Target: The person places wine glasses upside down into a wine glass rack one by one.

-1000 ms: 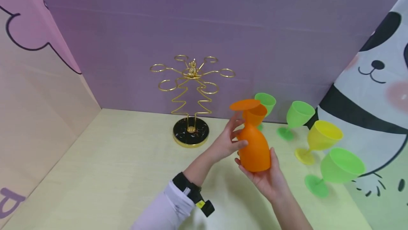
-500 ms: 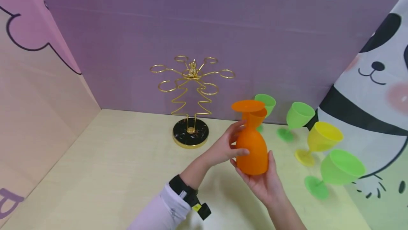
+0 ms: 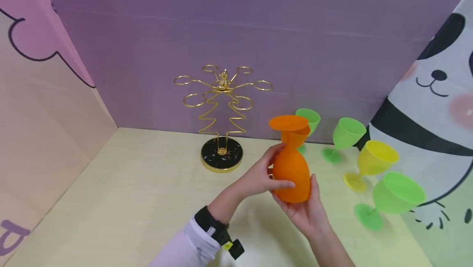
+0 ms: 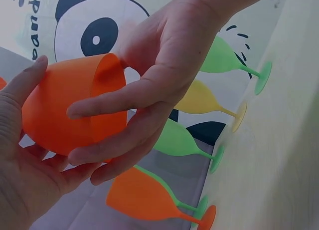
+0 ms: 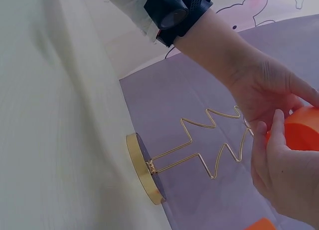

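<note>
An orange plastic goblet [image 3: 290, 168] is held upside down above the table, foot up and rim down. My left hand [image 3: 261, 175] grips its bowl from the left, thumb across the front. From below and the right, my right hand [image 3: 309, 213] holds the bowl near the rim. In the left wrist view the right hand's fingers [image 4: 117, 101] wrap the rim side, while the left hand [image 4: 20, 155] cups the bowl's other end. Behind it a second orange goblet [image 4: 142, 195] stands on the table, partly hidden in the head view.
A gold wire rack [image 3: 221, 152] with ring arms and a black round base stands at the back, left of the hands. Along the right side stand green goblets [image 3: 397, 193] and a yellow goblet [image 3: 377, 158]. Printed cloth walls surround the table [image 3: 122, 201].
The upside-down goblet has moved slightly left and become more upright. My left hand's thumb has slid lower on the bowl; my right hand shifted slightly left with it.
</note>
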Tool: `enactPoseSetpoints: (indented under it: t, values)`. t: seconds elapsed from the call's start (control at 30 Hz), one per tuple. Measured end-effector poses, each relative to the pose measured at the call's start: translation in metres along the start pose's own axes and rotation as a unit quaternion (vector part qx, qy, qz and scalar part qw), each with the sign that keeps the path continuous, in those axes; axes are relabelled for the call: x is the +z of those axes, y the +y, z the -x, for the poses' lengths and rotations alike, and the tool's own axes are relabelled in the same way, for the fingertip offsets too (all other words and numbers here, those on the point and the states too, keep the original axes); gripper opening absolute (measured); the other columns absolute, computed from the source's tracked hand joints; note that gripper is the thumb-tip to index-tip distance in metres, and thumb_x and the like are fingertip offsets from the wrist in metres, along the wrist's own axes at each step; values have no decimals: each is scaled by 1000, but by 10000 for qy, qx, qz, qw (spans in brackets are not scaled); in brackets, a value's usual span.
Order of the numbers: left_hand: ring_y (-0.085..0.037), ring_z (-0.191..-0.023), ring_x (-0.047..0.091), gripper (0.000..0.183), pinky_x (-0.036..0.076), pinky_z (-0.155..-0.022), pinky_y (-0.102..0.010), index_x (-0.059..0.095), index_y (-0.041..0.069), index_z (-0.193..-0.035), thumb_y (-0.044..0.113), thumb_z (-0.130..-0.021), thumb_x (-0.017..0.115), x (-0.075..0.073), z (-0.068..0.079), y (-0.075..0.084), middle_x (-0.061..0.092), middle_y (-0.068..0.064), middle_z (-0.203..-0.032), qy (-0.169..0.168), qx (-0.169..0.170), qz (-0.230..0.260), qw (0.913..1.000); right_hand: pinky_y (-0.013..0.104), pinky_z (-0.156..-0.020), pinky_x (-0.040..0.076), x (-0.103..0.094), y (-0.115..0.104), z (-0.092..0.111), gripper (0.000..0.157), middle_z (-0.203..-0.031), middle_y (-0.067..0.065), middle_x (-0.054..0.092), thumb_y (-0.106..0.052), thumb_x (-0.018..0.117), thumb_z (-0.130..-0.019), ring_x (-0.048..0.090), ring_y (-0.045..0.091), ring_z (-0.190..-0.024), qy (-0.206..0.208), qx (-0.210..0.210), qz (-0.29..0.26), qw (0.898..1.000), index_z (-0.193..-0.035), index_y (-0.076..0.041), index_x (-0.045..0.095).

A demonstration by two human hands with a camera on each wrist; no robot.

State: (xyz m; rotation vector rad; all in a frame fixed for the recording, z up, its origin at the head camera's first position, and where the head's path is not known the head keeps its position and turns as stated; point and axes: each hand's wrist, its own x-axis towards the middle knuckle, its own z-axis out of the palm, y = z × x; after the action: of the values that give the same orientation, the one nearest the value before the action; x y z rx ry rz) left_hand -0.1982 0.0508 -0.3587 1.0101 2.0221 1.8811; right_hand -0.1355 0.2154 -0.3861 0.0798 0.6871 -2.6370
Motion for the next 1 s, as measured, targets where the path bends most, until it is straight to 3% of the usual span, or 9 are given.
enactPoseSetpoints:
  t: [0.33,0.53,1.0]
  values:
    - [-9,-119,39,80,42,-93,-32,25,36,-139,26,-76,74,2,7,6,36,11,-138,210,-40,-205,9996,40,-101,38,-2,3,0,59,-127,8,45,-61,44,-86,48,26,-115,-388,-40,-196,9990,-135,-33,28]
    - [-10,-117,40,82,42,-94,-35,26,35,-139,27,-74,75,2,12,15,35,10,-139,275,35,-433,9987,41,-100,39,-3,5,1,52,-126,8,49,-62,36,-89,48,26,-114,-982,-52,-207,9949,-131,-31,38]
    - [-9,-120,37,79,38,-100,-39,27,34,-139,25,-76,73,-2,22,31,37,8,-137,384,381,-543,9971,44,-103,35,-2,6,0,54,-131,7,47,-58,17,-95,44,27,-119,-2136,-181,62,9767,-133,-25,38]
